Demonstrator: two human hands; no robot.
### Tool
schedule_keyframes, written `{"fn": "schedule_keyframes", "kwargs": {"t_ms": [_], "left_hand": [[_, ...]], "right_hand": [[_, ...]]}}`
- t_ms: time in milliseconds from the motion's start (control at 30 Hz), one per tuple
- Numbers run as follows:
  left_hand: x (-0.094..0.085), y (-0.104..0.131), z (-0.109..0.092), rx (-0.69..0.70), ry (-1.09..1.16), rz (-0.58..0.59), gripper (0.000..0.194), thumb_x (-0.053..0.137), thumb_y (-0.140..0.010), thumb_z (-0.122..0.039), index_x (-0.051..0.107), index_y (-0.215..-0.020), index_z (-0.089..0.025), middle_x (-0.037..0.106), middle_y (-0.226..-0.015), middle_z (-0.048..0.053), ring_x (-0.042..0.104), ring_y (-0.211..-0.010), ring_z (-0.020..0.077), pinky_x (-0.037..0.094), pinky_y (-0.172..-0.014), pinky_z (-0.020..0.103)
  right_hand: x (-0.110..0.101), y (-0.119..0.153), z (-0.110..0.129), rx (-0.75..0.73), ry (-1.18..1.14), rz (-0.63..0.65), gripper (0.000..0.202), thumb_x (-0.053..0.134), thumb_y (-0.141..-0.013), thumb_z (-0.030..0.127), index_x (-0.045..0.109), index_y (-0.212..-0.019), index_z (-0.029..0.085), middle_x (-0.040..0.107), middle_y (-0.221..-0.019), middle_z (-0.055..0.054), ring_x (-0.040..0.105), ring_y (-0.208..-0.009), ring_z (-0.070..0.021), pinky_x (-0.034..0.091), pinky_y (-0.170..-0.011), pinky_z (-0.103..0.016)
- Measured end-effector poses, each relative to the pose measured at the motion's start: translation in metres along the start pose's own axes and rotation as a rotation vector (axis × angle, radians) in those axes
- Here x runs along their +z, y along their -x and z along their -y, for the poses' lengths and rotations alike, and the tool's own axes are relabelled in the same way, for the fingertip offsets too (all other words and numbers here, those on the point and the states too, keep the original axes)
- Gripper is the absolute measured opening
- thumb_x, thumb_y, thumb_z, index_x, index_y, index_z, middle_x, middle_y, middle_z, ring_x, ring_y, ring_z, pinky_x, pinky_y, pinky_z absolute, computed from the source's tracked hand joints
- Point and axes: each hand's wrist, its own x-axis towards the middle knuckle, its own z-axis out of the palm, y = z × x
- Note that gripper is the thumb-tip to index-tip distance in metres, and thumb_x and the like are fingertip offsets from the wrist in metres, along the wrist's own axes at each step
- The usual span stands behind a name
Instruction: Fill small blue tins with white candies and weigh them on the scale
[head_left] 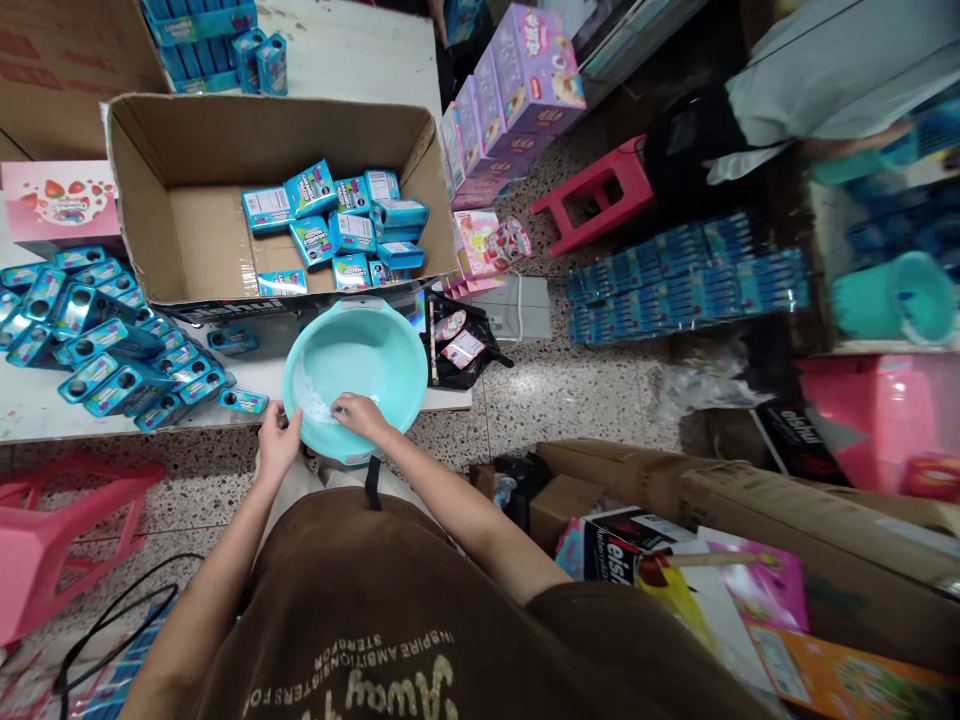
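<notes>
Turquoise plastic basin sits at the near edge of the white table, partly over the person's lap and just in front of an open cardboard carton with blue Caramelo boxes inside. The right hand reaches into it, fingers bunched at some whitish bits; whether they pinch any cannot be told. The left hand is at the basin's left rim, fingers curled, its grip unclear. More blue boxes lie heaped to the left.
</notes>
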Motion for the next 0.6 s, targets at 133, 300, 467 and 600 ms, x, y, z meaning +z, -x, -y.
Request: {"fn": "schedule_keyframes", "kwargs": {"t_ms": [133, 300, 467, 600], "left_hand": [[0.0, 0.0, -0.001, -0.005, -0.017, 0.007, 0.023, 0.059, -0.076, -0.039, 0.049, -0.086, -0.02, 0.057, -0.081, -0.001, 0.053, -0.067, 0.0112, 0.042, -0.062, 0.022], [0.001, 0.0, 0.002, -0.017, 0.002, -0.005, 0.025, 0.059, -0.076, -0.04, 0.05, -0.088, -0.021, 0.058, -0.083, 0.0, 0.055, -0.07, 0.0121, 0.043, -0.065, 0.023], [0.001, -0.001, 0.005, -0.029, 0.019, -0.003, 0.025, 0.059, -0.075, -0.04, 0.05, -0.088, -0.021, 0.058, -0.085, 0.001, 0.057, -0.073, 0.0134, 0.045, -0.067, 0.024], [0.0, -0.001, 0.007, -0.014, 0.007, 0.01, 0.024, 0.059, -0.075, -0.04, 0.049, -0.086, -0.021, 0.057, -0.082, -0.001, 0.055, -0.069, 0.0122, 0.044, -0.065, 0.023]], "right_hand": [[0.016, -0.017, 0.006, -0.045, 0.028, 0.032, 0.017, 0.058, -0.084, 0.022, 0.068, -0.096, 0.019, 0.067, -0.097, -0.005, 0.06, -0.088, -0.0163, 0.041, -0.076, -0.024], [0.022, -0.021, 0.008, -0.045, 0.126, 0.099, 0.017, 0.055, -0.083, 0.02, 0.067, -0.096, 0.018, 0.065, -0.099, -0.007, 0.06, -0.087, -0.019, 0.041, -0.074, -0.026], [0.021, -0.019, 0.005, -0.015, 0.119, 0.055, 0.016, 0.054, -0.079, 0.018, 0.064, -0.092, 0.017, 0.063, -0.096, -0.007, 0.057, -0.084, -0.0181, 0.041, -0.073, -0.026], [0.012, -0.015, -0.005, 0.082, -0.047, -0.07, 0.016, 0.056, -0.074, 0.016, 0.062, -0.089, 0.016, 0.061, -0.081, -0.002, 0.055, -0.075, -0.0145, 0.041, -0.071, -0.023]]}}
